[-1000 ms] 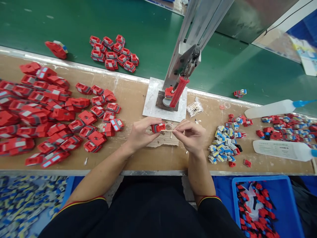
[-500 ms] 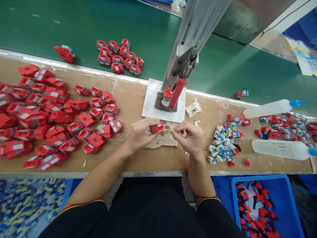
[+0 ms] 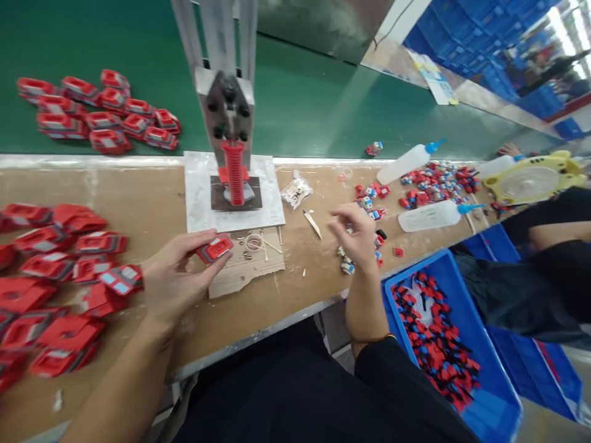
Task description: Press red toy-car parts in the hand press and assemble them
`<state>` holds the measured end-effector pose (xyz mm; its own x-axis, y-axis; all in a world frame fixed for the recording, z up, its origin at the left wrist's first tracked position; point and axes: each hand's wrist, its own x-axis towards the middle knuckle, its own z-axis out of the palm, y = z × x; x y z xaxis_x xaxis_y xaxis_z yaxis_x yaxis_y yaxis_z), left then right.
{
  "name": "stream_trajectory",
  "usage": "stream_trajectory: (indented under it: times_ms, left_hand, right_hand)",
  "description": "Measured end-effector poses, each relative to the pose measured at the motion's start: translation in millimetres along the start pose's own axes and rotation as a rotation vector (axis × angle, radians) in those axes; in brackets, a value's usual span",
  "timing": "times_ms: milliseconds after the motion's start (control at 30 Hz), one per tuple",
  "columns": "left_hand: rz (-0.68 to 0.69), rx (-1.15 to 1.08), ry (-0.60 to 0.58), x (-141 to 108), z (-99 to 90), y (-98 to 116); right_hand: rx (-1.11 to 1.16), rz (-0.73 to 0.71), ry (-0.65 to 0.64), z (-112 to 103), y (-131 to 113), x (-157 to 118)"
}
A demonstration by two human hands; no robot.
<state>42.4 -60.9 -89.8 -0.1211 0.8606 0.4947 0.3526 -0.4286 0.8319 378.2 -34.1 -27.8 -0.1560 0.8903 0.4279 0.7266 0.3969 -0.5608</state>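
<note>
Left hand (image 3: 181, 274) grasping red-and-grey plastic block (image 3: 217, 248) above tabletop (image 3: 323, 264), beside torn brown cardboard (image 3: 240, 277). Right hand (image 3: 356, 235) now withdrawn, fingers parted, over small blue-and-white plastic blocks (image 3: 348, 268); two-handed work on red-and-grey block interrupted.

Black short sleeve (image 3: 409, 381) — yellow-and-red trim (image 3: 391, 336)

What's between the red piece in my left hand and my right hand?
The head view shows torn cardboard bearing a round item and cotton swabs, then tabletop with a pale pointed strip.
</note>
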Motion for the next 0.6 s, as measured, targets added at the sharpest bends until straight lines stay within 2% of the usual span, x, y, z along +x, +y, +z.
stream_trajectory:
  times_ms: [33,67,133,233,300,333,400,500,567,600]
  left_hand:
    - [-0.026,-0.03,0.021,0.6,0.9,0.7]
    - [-0.046,-0.061,0.038,1.1,2.0,1.9]
    - [-0.074,-0.104,0.053,1.8,4.1,5.1]
    - [-0.102,-0.115,0.035,1.7,6.7,8.0]
    - [-0.113,-0.123,0.008,0.9,7.6,8.0]
    - [-0.115,-0.133,-0.006,0.5,7.9,7.7]
    - [-0.117,-0.162,-0.03,-0.4,8.5,6.8]
    - [-0.103,-0.209,-0.054,-1.8,10.1,5.9]
    - [-0.1,-0.236,-0.06,-3.1,12.1,6.2]
    - [-0.104,-0.252,-0.059,-4.0,13.3,6.8]
  right_hand:
    - [-0.106,0.044,0.034,-22.7,12.5,-6.2]
    - [-0.226,0.072,0.007,-42.3,24.3,-11.8]
    - [-0.452,0.106,-0.181,-67.1,44.6,-18.7]
    - [-0.632,0.139,-0.525,-70.8,65.6,-14.6]
    - [-0.639,0.152,-0.654,-64.9,74.0,-7.4]
    - [-0.617,0.159,-0.672,-62.7,76.7,-5.1]
    - [-0.51,0.184,-0.583,-60.2,78.5,-6.1]
    - [-0.144,0.265,-0.186,-51.1,68.1,-20.4]
    - [0.208,0.318,0.06,-33.6,49.9,-30.9]
    - [0.388,0.338,0.126,-21.4,37.9,-34.1]
